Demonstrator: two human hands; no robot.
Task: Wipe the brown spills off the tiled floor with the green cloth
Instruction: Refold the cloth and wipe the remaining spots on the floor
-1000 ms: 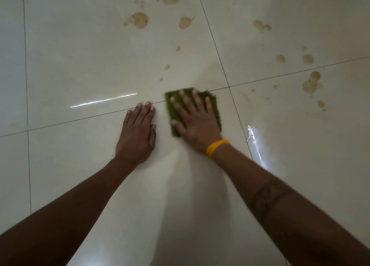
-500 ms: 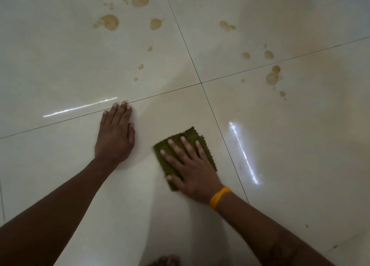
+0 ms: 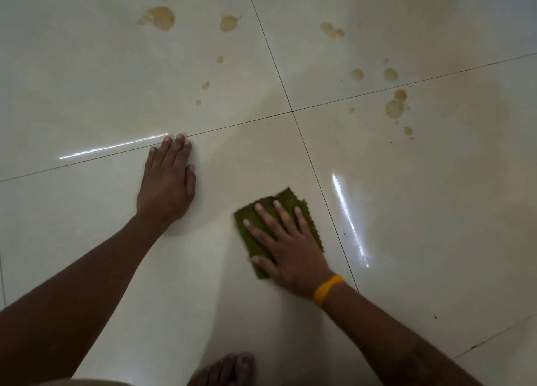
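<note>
Nearest the camera, a bare foot (image 3: 223,368) shows at the bottom edge of the view. Above it, the right hand (image 3: 290,249), which wears a yellow wristband (image 3: 328,290), lies flat with its fingers spread wide. It grips nothing; the palm and fingers press the folded square green cloth (image 3: 261,220) onto the glossy cream tiled floor (image 3: 436,211), just left of a grout line. The left hand (image 3: 167,182) lies flat on the same tile, fingers together and extended, holding nothing; it appears to serve as a brace.

No stain is visible on the tile under the cloth. The brown spills remain further out. One group (image 3: 395,108) lies beyond the grout crossing to the right. A trail of small drops (image 3: 205,85) and larger blotches (image 3: 161,17) lies on the far left tile.

Recommended procedure: keep the palm centred on the cloth so its edges do not curl. Advance the cloth to the nearest drops first. Draw each spill inward with overlapping strokes. Refold to a clean face if smearing begins. Move the bracing hand forward before overreaching.
</note>
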